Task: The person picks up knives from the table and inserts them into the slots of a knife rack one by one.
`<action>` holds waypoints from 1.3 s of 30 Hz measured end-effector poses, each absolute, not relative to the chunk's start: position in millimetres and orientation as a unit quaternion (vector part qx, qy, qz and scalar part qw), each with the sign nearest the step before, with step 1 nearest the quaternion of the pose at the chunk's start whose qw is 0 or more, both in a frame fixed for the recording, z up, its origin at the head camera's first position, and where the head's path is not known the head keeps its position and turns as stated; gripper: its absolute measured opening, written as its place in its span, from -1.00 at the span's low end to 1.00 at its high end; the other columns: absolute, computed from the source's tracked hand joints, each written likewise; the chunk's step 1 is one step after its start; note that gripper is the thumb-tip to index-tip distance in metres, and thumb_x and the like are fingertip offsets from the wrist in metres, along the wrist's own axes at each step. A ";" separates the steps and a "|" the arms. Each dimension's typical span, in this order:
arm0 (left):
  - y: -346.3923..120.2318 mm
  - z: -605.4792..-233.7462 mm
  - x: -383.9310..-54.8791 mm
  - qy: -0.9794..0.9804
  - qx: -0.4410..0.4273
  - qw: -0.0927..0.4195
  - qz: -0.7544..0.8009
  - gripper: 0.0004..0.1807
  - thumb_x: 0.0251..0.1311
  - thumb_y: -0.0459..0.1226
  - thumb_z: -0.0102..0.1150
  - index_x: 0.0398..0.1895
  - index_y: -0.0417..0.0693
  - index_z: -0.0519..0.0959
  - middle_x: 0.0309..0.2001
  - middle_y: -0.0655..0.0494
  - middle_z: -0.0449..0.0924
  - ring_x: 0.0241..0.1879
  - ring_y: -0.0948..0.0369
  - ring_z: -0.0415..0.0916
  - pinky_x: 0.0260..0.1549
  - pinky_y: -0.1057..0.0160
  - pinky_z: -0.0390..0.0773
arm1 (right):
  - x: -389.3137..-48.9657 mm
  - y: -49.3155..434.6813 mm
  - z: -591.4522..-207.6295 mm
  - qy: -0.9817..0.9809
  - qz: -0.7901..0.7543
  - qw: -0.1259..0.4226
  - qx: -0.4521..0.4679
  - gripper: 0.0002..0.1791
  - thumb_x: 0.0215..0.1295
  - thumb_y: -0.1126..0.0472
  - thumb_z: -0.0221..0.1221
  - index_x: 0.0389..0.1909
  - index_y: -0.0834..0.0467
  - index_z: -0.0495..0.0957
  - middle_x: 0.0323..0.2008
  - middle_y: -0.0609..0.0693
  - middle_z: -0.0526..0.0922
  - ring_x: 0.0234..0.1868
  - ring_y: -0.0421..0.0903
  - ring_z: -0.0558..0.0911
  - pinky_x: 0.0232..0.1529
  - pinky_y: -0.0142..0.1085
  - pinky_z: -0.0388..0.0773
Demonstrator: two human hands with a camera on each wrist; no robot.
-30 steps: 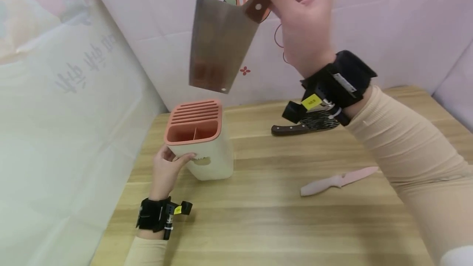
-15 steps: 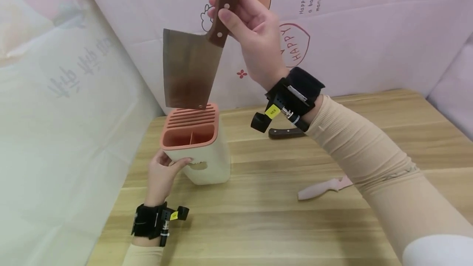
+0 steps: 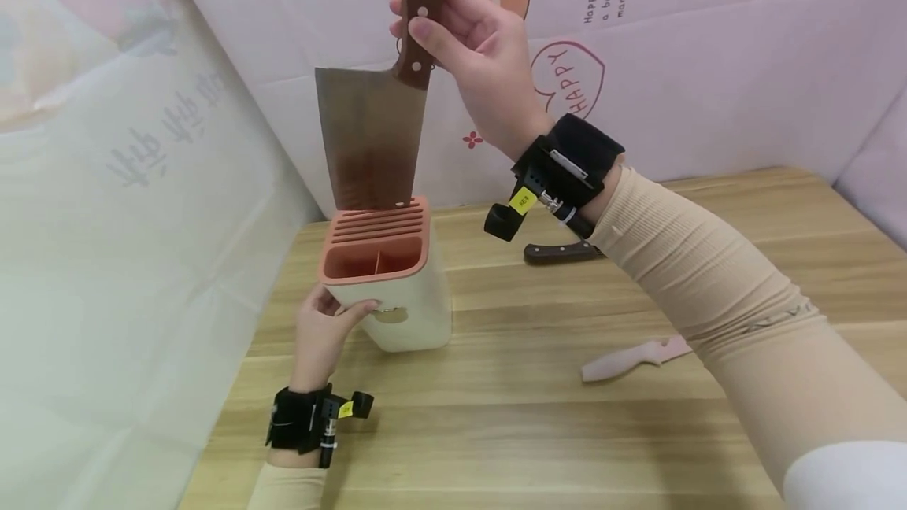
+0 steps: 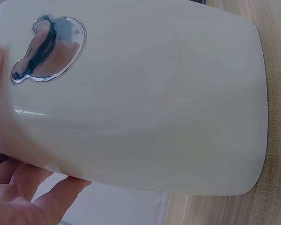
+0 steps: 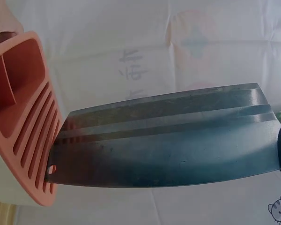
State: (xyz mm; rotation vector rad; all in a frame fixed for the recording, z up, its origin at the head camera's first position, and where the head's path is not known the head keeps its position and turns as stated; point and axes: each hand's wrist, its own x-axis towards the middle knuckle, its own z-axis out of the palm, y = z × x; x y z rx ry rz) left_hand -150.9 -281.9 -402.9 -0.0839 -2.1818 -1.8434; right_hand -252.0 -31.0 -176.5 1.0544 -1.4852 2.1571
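My right hand [image 3: 485,61] pinches the brown riveted handle of a cleaver [image 3: 372,136], with the blade hanging downward. The blade's lower end is at the rear slots of a cream knife block [image 3: 421,313] with an orange slotted top. In the right wrist view the end of the cleaver [image 5: 168,152] overlaps the slots; I cannot tell whether it has entered one. My left hand [image 3: 322,337] holds the block's upper front corner, thumb on the front and fingers round the side. The left wrist view shows the knife block [image 4: 154,108] with a shiny emblem, standing on the table.
A dark-handled knife [image 3: 560,253] lies toward the back of the wooden table [image 3: 510,431], its blade hidden by my right arm. Nearer lies a pale pink knife [image 3: 623,360], partly covered by the sleeve. Printed cloth [image 3: 673,85] hangs behind and at the sides.
My right hand has brought the cleaver left and down, from above the knife block to its rear slots, and turned the blade more upright. My left hand has kept its hold on the block.
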 end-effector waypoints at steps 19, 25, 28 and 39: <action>-278.3 -404.9 -147.0 -0.751 -0.045 0.156 -0.640 -0.38 0.02 -0.37 0.45 0.21 -0.05 0.46 0.11 -0.03 0.50 0.06 0.06 0.46 0.02 0.26 0.57 | -266.6 -68.5 -248.7 -0.639 0.666 0.025 0.383 -0.52 0.40 0.43 0.08 0.32 0.29 0.31 0.10 0.23 0.57 0.05 -0.12 0.58 0.11 -0.31 0.53; -280.1 -409.0 -143.6 -0.750 -0.040 0.154 -0.642 -0.37 0.02 -0.37 0.46 0.21 -0.06 0.47 0.10 -0.04 0.50 0.06 0.05 0.47 0.01 0.26 0.57 | -280.1 -77.2 -295.6 -0.649 0.666 0.008 0.367 -0.52 0.40 0.36 0.12 0.32 0.19 0.35 0.10 0.17 0.59 0.03 -0.15 0.59 0.08 -0.30 0.56; -278.6 -410.4 -144.5 -0.750 -0.039 0.147 -0.644 -0.37 0.03 -0.35 0.46 0.21 -0.04 0.46 0.10 -0.03 0.50 0.06 0.06 0.47 0.02 0.26 0.57 | -280.2 -76.0 -308.9 -0.652 0.672 0.006 0.353 -0.50 0.38 0.34 0.15 0.31 0.19 0.36 0.10 0.17 0.58 0.01 -0.14 0.61 0.04 -0.28 0.58; -279.1 -409.1 -148.6 -0.737 -0.052 0.162 -0.655 -0.37 0.03 -0.44 0.42 0.21 -0.08 0.46 0.09 -0.08 0.50 0.05 0.03 0.47 -0.02 0.25 0.59 | -285.4 -70.9 -307.0 -0.683 0.635 -0.010 0.363 -0.41 0.33 0.36 0.19 0.36 0.16 0.29 0.18 0.14 0.52 0.11 -0.12 0.55 0.09 -0.32 0.54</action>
